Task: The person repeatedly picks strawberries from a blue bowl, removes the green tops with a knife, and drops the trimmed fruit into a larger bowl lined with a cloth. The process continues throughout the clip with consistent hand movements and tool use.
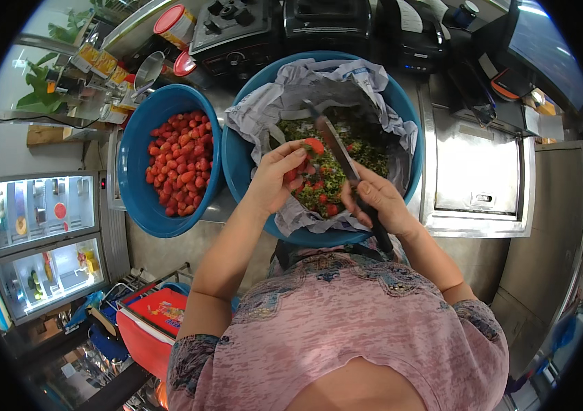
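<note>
My left hand (273, 177) holds a red strawberry (314, 146) between thumb and fingertips, and more red fruit shows under its fingers. A long knife (339, 150) with a black handle is gripped in my right hand (381, 198), its blade pointing up and left, just right of the strawberry. Both hands are over a large blue basin (235, 162) lined with crumpled printed paper (258, 115). In the basin lie many green strawberry tops (373, 159) with some red pieces among them. To the left, a smaller blue tub (132, 169) contains a heap of hulled-looking strawberries (181, 162).
Behind the basins stand a blender base (235, 56), a black appliance (327, 25) and a black printer (417, 41). Red-lidded cans (173, 23) and a metal strainer (150, 72) are at the back left. A steel counter lid (476, 169) lies at the right.
</note>
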Demonstrator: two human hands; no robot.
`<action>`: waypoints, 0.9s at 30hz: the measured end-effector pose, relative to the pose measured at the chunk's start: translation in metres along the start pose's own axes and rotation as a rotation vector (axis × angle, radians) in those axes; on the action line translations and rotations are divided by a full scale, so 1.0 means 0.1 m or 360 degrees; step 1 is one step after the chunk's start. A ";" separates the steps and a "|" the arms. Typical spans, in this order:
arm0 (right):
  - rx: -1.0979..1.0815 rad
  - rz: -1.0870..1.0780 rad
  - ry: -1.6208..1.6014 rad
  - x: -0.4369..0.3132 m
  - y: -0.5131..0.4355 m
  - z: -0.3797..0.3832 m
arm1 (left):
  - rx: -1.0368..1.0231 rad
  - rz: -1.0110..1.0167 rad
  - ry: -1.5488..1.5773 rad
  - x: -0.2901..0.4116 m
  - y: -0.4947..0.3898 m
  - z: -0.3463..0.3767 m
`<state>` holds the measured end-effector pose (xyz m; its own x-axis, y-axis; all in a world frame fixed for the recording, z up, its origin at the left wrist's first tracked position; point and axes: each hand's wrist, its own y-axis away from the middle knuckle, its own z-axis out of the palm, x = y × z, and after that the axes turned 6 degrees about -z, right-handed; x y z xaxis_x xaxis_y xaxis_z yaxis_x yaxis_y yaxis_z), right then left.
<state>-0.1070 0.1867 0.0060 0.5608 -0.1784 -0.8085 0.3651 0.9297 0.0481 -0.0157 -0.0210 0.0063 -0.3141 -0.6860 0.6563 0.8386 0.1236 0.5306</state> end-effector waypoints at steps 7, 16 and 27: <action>-0.0158 -0.0050 0.0294 -0.12 -0.02 0.17 | -0.0128 0.0222 -0.0017 -0.23 0.13 0.09; -0.0177 0.0034 0.0325 -0.16 -0.01 0.19 | 0.0582 0.1194 -0.1750 -0.19 0.21 0.23; 0.0073 -0.0067 0.0211 -0.13 -0.01 0.14 | 0.0252 0.0520 -0.0184 -0.26 0.23 0.21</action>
<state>-0.1040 0.1839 0.0248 0.4422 -0.1699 -0.8807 0.4218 0.9060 0.0369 0.0021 0.0147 0.0128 -0.0972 -0.5075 0.8562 0.8266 0.4380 0.3535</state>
